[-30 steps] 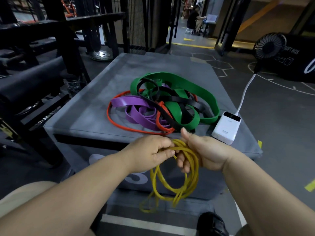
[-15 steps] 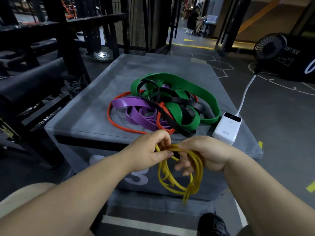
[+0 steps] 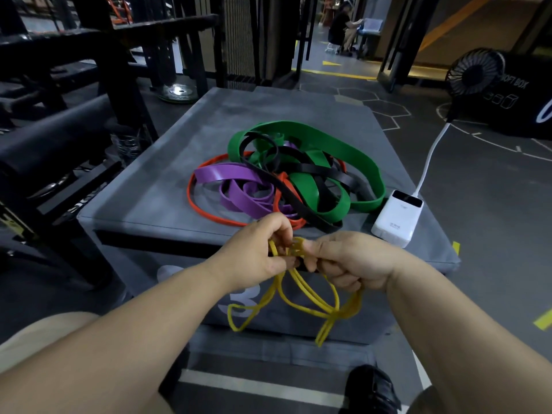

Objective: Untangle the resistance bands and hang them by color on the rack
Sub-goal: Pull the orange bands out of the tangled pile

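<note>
Pinching yellow band (image 3: 301,289): left hand (image 3: 257,253), right hand (image 3: 354,264); grey box (image 3: 167,186), probably gym floor (image 3: 478,210).

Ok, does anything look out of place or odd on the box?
The white power bank sits near the right edge of the grey box, beside the green band of the tangled pile; pulling bands might knock it. Nothing looks damaged.
</note>
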Tool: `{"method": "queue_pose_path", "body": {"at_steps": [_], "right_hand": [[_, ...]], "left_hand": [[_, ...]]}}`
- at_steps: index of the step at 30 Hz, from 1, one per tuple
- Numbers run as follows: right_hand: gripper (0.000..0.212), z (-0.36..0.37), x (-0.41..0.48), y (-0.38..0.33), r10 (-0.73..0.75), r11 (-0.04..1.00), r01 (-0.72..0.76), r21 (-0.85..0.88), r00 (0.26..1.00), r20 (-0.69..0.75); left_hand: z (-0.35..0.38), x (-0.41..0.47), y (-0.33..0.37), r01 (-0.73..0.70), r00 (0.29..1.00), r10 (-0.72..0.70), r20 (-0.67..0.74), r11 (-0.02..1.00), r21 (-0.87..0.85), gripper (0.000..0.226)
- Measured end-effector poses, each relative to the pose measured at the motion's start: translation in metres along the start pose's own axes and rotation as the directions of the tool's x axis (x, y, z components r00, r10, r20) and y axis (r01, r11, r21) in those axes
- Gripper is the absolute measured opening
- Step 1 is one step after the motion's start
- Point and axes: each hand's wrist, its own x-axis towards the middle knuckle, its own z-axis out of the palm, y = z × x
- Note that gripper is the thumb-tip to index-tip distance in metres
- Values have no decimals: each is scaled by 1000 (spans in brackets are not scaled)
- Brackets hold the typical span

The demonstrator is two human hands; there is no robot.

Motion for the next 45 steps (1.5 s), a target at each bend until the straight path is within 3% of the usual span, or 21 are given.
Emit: {"method": "queue_pose_path", "body": {"at_steps": [5, 9, 13, 18, 21, 25, 27, 30, 36, 43, 45], "right_hand": [[31, -15, -7, -1, -69, 958, 95, 270, 992, -106], [23, -24, -16, -6, -143, 912, 195, 362, 976, -164], [25, -35, -19, -5, -224, 843, 262, 469, 965, -136], [36, -54, -23, -1, -315, 780, 310, 543, 945, -88], [38, -60, -27, -3, -326, 741, 344, 576, 935, -139], [19, -64, -31, -5, -287, 716, 395, 575, 918, -273], [12, -67, -32, -5, -295, 670, 406, 622, 914, -280], [17, -76, -34, -3, -354, 605, 437, 666, 897, -266], [14, -81, -40, -8, -247, 553, 536, 638, 837, -489], [22, -74, -33, -9, -218, 574, 532, 622, 832, -511], [21, -75, -34, -7, -210, 563, 536, 629, 829, -519]], "left_hand": [[-2, 5, -6, 79, 996, -81, 32, 996, 48, 37], [1, 7, -20, 217, 963, -234, 133, 967, 136, 46], [4, 7, -25, 166, 947, -248, 205, 922, 350, 13], [3, 7, -26, 185, 963, -238, 126, 925, 332, 20], [-1, 7, -28, 208, 972, -231, 52, 939, 274, 32], [-6, 8, -29, 303, 951, -308, 10, 942, 146, 17], [-9, 10, -30, 337, 941, -337, -8, 940, 56, 13], [-15, 12, -28, 374, 925, -375, -65, 927, -35, 16], [-27, 14, -22, 383, 849, -506, -149, 785, -486, 26], [-36, 18, -26, 385, 776, -608, -167, 667, -638, 27], [-37, 17, -25, 381, 775, -605, -182, 677, -630, 25]]}}
